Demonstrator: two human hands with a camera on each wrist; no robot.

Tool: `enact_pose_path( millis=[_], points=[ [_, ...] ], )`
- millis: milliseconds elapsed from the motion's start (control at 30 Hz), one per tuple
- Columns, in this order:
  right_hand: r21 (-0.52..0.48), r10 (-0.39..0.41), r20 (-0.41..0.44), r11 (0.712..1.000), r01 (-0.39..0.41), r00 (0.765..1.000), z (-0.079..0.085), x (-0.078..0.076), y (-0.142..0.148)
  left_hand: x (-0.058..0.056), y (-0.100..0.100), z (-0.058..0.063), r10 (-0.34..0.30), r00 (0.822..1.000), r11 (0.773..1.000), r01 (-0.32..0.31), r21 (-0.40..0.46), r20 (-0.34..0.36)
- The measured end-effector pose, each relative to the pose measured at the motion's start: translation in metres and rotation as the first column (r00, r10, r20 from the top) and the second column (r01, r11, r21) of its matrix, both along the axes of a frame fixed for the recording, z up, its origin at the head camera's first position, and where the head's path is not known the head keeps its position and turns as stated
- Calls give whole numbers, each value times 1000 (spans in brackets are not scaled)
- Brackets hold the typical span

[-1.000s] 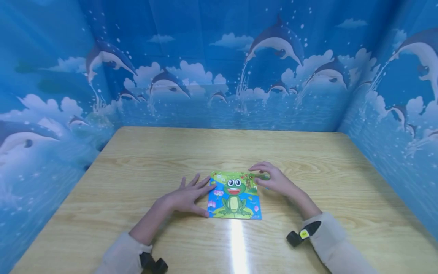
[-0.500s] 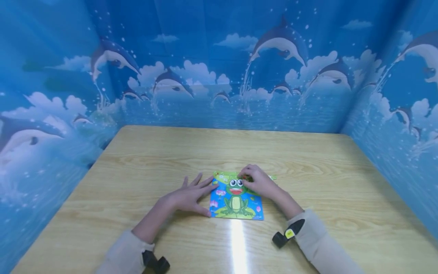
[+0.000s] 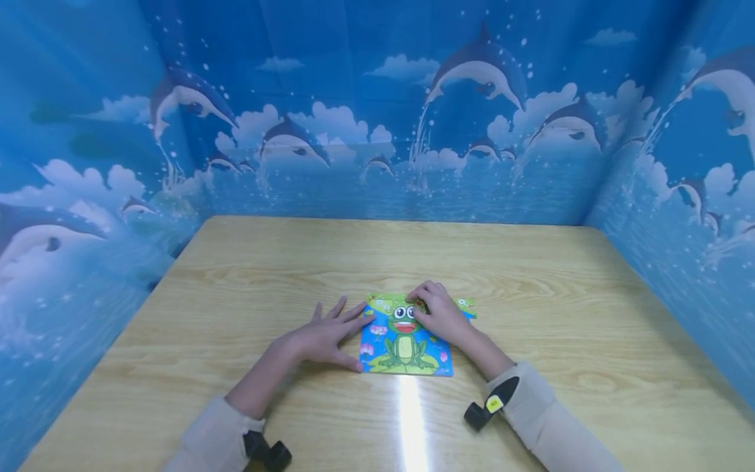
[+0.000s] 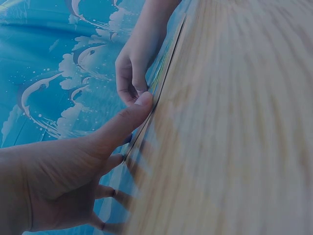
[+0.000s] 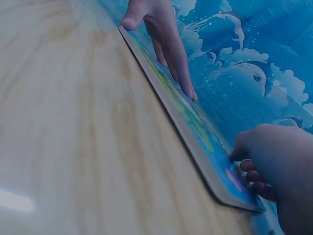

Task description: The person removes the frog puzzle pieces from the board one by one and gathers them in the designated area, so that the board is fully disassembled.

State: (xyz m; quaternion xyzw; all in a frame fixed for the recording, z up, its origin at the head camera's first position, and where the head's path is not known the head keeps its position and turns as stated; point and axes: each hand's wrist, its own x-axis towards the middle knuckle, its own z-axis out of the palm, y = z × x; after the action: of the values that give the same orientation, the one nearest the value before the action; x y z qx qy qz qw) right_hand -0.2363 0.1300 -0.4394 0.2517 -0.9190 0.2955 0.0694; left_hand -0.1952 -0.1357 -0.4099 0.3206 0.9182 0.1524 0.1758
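1. R hand point(image 3: 439, 313): arched over upper R part of frog-pic board point(image 3: 405, 351), thumb & fingertips bent twd each other, just R of the printed eyes point(image 3: 400, 313). Bit of print shows btwn them. Can't tell if they pinch a loose pc or only press the surface.
2. L hand point(image 3: 324, 341): fingers spread, holding nothing; well to L of R grip. Index on board's upper L edge, L thumb point(image 3: 352, 364) at lower L corner, so prob. bracing the board.
3. Board: flat on tabletop point(image 3: 295, 262), under R fingertips & running twd the person from there. Its L edge is at L hand; most of the frog lies below R grip, uncovered.
4. Green/blue strip point(image 3: 468, 307): pokes out just R of R hand, past board's R edge. Hand hides its other end, so can't tell if it's a separate pc or how it meets the board.
5. Step in hand (my read): working on upper R area of board w/ R fingers while L steadies. Looks like pc fitting or adjusting, not sure which.
6. Next move prob. calls for: L pressure kept at edge, strip lined up w/ board's top & R edges, then R fingertips pressing down evenly. Risk: a sideways push could skid the board twd L hand.
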Motion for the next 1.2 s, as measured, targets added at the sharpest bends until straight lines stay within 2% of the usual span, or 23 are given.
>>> enact_pose_path(
  millis=[367,1200],
  points=[
    [-21,18,-25,1000,-18,1000,-2,3,-1,0,0,1,-3,1000,1000,3,11,-1],
    [-63,27,-2,998,-27,1000,-6,0,1,1,1,3,0,1000,1000,0,16,6]
  ],
)
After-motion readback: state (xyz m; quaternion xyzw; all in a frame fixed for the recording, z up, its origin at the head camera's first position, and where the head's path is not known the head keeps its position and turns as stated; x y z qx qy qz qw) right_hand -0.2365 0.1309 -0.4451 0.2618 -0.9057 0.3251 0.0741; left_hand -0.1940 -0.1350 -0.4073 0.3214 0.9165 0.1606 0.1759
